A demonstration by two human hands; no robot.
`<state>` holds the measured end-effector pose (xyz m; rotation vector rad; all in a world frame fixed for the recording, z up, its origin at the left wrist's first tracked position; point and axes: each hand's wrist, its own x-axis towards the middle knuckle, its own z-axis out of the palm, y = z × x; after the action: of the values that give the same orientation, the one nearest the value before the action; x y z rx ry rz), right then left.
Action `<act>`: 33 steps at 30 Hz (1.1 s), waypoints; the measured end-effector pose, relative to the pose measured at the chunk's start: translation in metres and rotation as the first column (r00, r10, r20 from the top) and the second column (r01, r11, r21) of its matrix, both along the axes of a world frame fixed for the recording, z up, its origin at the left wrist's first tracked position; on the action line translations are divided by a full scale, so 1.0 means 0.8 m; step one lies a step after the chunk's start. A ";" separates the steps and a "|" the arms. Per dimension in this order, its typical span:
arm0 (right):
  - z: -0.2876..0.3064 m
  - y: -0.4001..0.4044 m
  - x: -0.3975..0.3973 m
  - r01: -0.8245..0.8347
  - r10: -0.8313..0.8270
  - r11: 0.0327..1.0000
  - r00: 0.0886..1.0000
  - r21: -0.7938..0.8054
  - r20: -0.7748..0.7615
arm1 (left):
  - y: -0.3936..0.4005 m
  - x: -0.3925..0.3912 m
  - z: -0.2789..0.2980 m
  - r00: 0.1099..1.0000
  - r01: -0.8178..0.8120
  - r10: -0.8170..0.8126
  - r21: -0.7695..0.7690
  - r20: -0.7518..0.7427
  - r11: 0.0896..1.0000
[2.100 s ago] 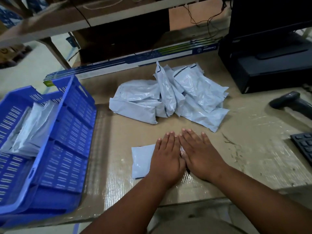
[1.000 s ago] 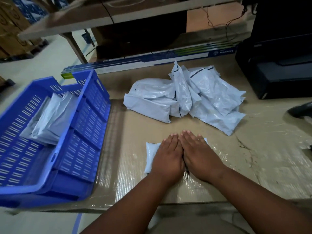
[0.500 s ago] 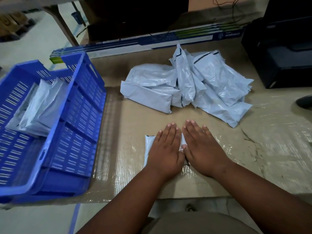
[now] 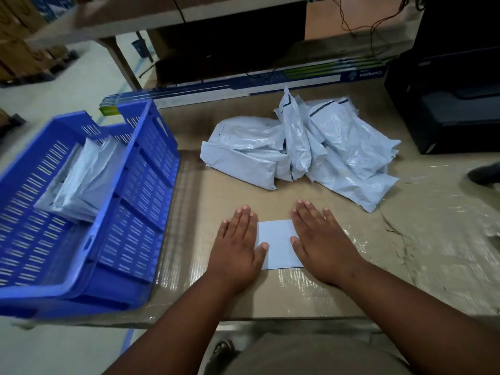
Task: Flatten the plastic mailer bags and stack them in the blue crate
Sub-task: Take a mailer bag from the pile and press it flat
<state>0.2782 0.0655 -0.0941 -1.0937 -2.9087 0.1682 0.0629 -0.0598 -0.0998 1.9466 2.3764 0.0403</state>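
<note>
A small pale-grey mailer bag (image 4: 278,246) lies flat on the cardboard-covered table near the front edge. My left hand (image 4: 238,244) presses its left end with straight fingers, and my right hand (image 4: 322,242) presses its right end the same way; the middle of the bag shows between them. A heap of several crumpled grey mailer bags (image 4: 303,150) sits farther back on the table. The blue slotted crate (image 4: 151,185) stands at the left edge, with a few flattened bags (image 4: 84,180) lying in it.
A long printed carton (image 4: 243,85) lies along the back of the table under a shelf. A black printer (image 4: 449,104) fills the back right corner. A dark object (image 4: 484,173) pokes in at the right edge.
My hands, side by side over the bag before, have slid apart to its two ends, uncovering the flat middle. The camera view has shifted slightly.
</note>
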 end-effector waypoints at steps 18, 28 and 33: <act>-0.008 -0.067 -0.018 -0.166 0.165 0.986 0.986 0.015 0.033 | -0.058 0.020 -0.002 1.000 0.020 -0.020 0.015 0.014 1.000; 0.004 -0.060 -0.016 -0.186 0.186 0.980 0.983 -0.067 -0.009 | -0.054 0.023 0.007 1.000 -0.020 0.020 -0.038 -0.003 0.999; 0.012 -0.040 0.024 -0.076 0.074 0.997 0.996 -0.033 -0.057 | -0.023 0.064 0.033 0.991 0.120 -0.124 0.063 0.050 0.991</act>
<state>0.2974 0.0333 -0.0847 -0.9687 -2.9091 0.2480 0.1139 -0.0780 -0.0730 2.0853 2.2433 0.1572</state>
